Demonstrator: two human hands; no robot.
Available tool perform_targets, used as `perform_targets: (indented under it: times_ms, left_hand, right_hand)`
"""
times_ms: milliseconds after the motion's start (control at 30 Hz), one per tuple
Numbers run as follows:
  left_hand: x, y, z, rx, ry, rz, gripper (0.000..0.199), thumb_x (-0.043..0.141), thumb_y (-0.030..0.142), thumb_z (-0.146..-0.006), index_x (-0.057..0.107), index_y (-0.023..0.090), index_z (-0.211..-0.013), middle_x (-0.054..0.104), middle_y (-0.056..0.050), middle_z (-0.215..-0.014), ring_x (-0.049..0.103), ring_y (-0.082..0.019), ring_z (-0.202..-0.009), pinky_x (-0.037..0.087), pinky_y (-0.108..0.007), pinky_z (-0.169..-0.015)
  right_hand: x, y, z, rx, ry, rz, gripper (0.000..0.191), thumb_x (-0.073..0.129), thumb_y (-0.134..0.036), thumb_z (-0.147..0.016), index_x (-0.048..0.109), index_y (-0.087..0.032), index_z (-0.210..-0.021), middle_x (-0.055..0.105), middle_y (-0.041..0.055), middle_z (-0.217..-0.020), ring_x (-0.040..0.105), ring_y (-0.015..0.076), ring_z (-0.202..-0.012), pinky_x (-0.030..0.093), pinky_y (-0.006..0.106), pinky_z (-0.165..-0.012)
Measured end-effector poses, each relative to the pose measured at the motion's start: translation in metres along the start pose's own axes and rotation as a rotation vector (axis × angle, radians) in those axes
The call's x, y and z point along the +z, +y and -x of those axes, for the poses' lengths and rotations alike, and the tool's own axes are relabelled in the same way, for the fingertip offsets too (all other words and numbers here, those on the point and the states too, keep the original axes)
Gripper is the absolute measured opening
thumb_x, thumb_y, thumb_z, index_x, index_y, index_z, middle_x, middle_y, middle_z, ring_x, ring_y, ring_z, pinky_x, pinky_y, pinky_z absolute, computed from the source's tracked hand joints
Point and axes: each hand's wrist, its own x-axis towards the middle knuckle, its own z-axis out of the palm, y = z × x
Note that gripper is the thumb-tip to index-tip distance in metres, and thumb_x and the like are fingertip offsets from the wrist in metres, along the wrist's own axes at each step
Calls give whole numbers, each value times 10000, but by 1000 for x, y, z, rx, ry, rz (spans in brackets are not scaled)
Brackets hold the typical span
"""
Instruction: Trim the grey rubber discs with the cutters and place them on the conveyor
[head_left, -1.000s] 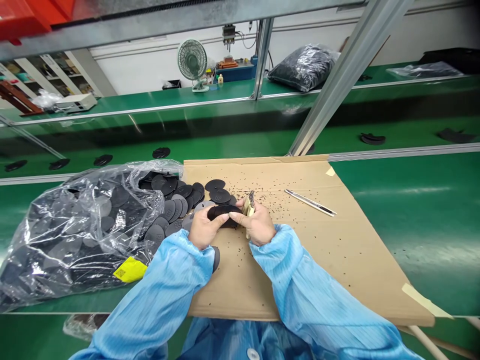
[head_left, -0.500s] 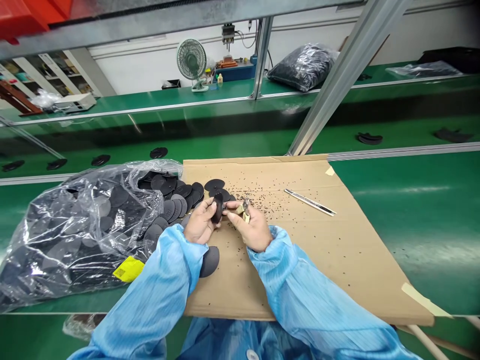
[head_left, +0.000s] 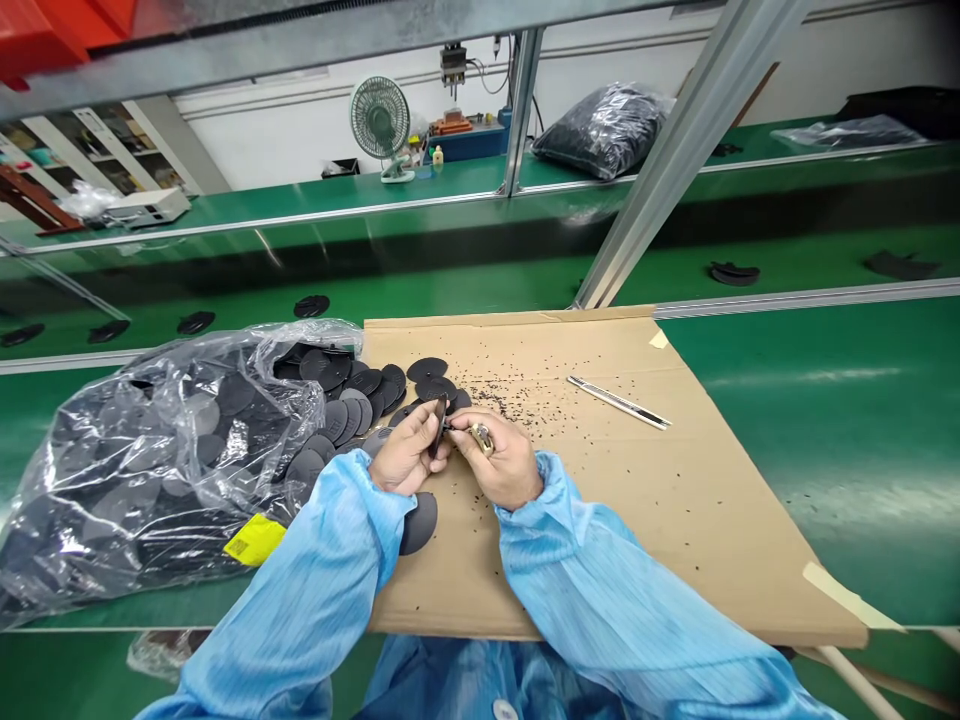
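Between thumb and fingers of my left hand (head_left: 409,449) a black disc (head_left: 440,425) is held nearly edge-on. My right hand (head_left: 501,462) is closed around a small yellowish metal tool (head_left: 482,438), and its fingertips meet the disc's right face. What lies between those fingertips is too small to make out. Another dark disc (head_left: 418,523) lies on the cardboard (head_left: 600,540) beside my left wrist. Beyond my hands, several black discs (head_left: 431,370) overlap, with many tiny black bits (head_left: 510,400) scattered to their right.
A clear plastic bag (head_left: 150,470) full of dark discs fills the left side, its mouth toward the cardboard. A slim knife (head_left: 619,403) lies on the right part of the cardboard. Behind are a green conveyor (head_left: 450,280) with dark parts and a slanted metal post (head_left: 675,170).
The held disc has turned more edge-on. My right hand has rotated, and the tool has dropped lower in it, nearer the palm. The view has shifted slightly.
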Motion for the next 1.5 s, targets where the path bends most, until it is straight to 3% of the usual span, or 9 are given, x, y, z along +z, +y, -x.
perform_targets:
  times_ms: [300,567,667,800,900,1000,1200,1367,1500]
  left_hand:
    - [1,-4,-2,79,53,-55,499,791,427,-665,553,175,-1024,520,24,-729,464,-67,-499,376,-190,-401]
    - [11,20,-10,253,371,-125,477,815,227,-589,589,156,-1002,655,-49,-972,631,-149,-820,534,-283,-723]
    - [6,54,-34,397,483,-416,429,758,213,-612,619,151,-1013,675,-58,-951,640,-196,-860,519,-370,-840]
    - [-2,117,-87,632,715,-1211,340,671,191,-680,678,171,-1019,650,-87,-1047,594,-269,-1037,423,-426,-994]
    - [4,154,-119,667,649,-1558,482,678,161,-676,636,127,-1155,558,-141,-1255,512,-290,-1188,372,-392,-1050]
    - [16,163,-124,589,612,-1616,628,719,229,-677,553,82,-1265,538,-178,-1299,530,-302,-1171,400,-408,-1021]
    - [18,125,-44,392,263,-1594,431,678,382,-734,652,141,-1091,692,-102,-994,649,-238,-874,514,-374,-824]
    - [3,76,57,438,-61,-1695,481,693,425,-736,639,201,-1159,630,-108,-1179,575,-277,-1101,442,-414,-984]
    - [-25,38,108,486,-160,-1737,509,670,411,-775,600,200,-1233,520,-158,-1330,455,-305,-1258,357,-453,-1071]
  right_hand:
    - [7,0,2,0,69,39,95,545,-231,-872,640,-230,-879,688,49,-923,647,183,-872,510,323,-817]
    - [6,29,-6,284,277,-90,200,593,-359,-829,630,-206,-953,680,49,-883,636,198,-813,509,342,-790]
    - [4,39,-11,331,392,-90,240,608,-394,-809,622,-193,-940,672,51,-850,629,197,-791,505,339,-776]
    - [6,43,-14,309,386,-85,232,585,-396,-818,616,-196,-931,666,53,-846,628,191,-785,506,327,-770]
    - [5,40,-14,291,349,-80,204,572,-377,-824,607,-198,-918,664,53,-854,626,189,-794,503,326,-782]
    - [2,37,-14,307,335,-81,197,568,-365,-826,602,-199,-927,662,55,-855,621,191,-797,502,332,-788]
    - [1,37,-17,342,378,-109,220,577,-390,-794,606,-196,-894,667,52,-841,621,190,-788,501,329,-781]
    - [6,45,-17,358,409,-128,232,583,-374,-776,617,-186,-907,669,45,-847,624,180,-788,497,312,-785]
    - [11,52,-17,321,421,-124,230,584,-353,-781,612,-175,-924,657,43,-840,619,169,-767,499,305,-763]
